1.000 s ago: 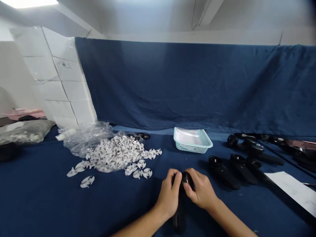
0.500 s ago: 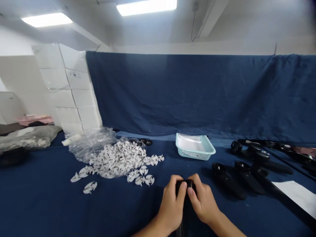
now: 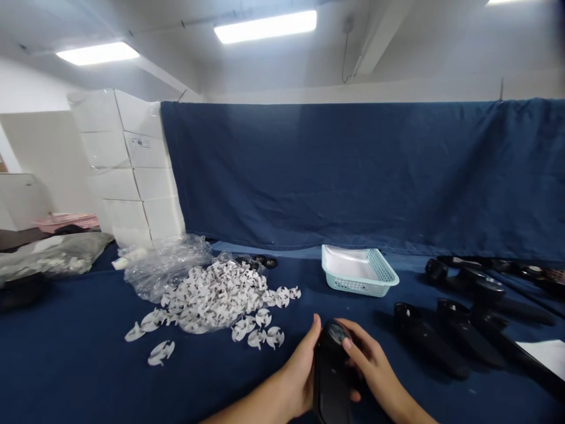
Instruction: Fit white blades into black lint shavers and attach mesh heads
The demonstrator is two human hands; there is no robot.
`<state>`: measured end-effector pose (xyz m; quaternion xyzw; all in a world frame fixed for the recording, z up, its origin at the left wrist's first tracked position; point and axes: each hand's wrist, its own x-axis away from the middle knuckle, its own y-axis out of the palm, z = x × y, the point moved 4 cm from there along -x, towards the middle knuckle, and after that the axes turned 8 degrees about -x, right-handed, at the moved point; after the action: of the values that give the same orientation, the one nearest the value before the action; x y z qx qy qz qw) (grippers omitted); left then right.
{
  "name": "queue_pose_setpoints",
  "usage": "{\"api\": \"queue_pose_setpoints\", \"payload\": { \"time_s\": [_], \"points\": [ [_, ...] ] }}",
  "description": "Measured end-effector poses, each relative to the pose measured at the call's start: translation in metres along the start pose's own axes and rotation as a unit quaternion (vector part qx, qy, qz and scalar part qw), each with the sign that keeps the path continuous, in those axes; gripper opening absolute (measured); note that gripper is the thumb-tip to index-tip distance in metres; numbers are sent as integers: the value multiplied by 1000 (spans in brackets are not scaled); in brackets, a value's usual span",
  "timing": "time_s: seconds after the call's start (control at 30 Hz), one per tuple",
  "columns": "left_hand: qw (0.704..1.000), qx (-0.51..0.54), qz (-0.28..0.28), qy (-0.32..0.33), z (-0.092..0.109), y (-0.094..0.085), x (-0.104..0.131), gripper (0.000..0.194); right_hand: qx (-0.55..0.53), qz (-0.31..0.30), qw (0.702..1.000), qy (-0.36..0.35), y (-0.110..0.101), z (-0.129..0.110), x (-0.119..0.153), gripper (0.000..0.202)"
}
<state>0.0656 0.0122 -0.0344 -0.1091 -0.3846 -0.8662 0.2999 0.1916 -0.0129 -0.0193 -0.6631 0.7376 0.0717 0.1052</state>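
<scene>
A black handheld device (image 3: 332, 383) with a rounded head and a shiny round cap (image 3: 337, 332) is held between my hands, low in the middle of the view. My left hand (image 3: 300, 371) is wrapped round its body from the left, thumb pointing up beside the head. From the right, my right hand (image 3: 371, 365) grips the head, its thumb against the cap's edge and its fingers behind. The device's lower end runs out of the picture. To the left lies a heap of small white plastic pieces (image 3: 216, 297), with several loose ones in front.
A light blue basket (image 3: 359, 288) with white paper inside stands beyond my hands. Several similar black devices (image 3: 428, 341) lie at the right near a white sheet (image 3: 545, 358). Crumpled clear plastic (image 3: 165, 268) and stacked white boxes (image 3: 132, 176) are at left; a blue curtain (image 3: 286, 171) hangs behind.
The device has been tipped so its length and round cap show. My left hand has shifted down around its body, while my right thumb has come onto the head. The view has shifted slightly.
</scene>
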Motion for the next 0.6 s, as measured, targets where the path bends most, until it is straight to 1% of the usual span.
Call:
{"api": "queue_pose_setpoints", "payload": {
  "time_s": [0.1,0.17,0.23,0.3,0.33,0.4,0.47,0.53,0.6],
  "points": [
    [999,-39,22,-15,-2,-5,0,92,76,13,995,-70,-3,-5,-1,39],
    [997,-66,27,-14,-3,-7,-1,93,111,13,989,-96,-3,-5,-4,36],
    [997,-62,32,-19,-4,-11,-4,95,102,12,990,-98,-2,-1,-10,37],
    [998,-31,46,-20,-2,-14,-5,94,65,20,995,-78,-1,6,-20,39],
    [998,-11,54,-6,0,-16,-5,90,45,31,996,-64,-2,10,-26,41],
    [997,28,64,46,6,-17,-3,74,27,59,997,-47,-4,16,-43,49],
    [992,57,66,95,13,-18,3,63,50,78,995,-49,-5,19,-62,52],
    [990,70,54,109,15,-19,9,63,78,61,994,-53,1,22,-83,48],
    [991,72,15,110,16,-19,13,65,104,23,992,-65,13,25,-103,44]
  ]
}}
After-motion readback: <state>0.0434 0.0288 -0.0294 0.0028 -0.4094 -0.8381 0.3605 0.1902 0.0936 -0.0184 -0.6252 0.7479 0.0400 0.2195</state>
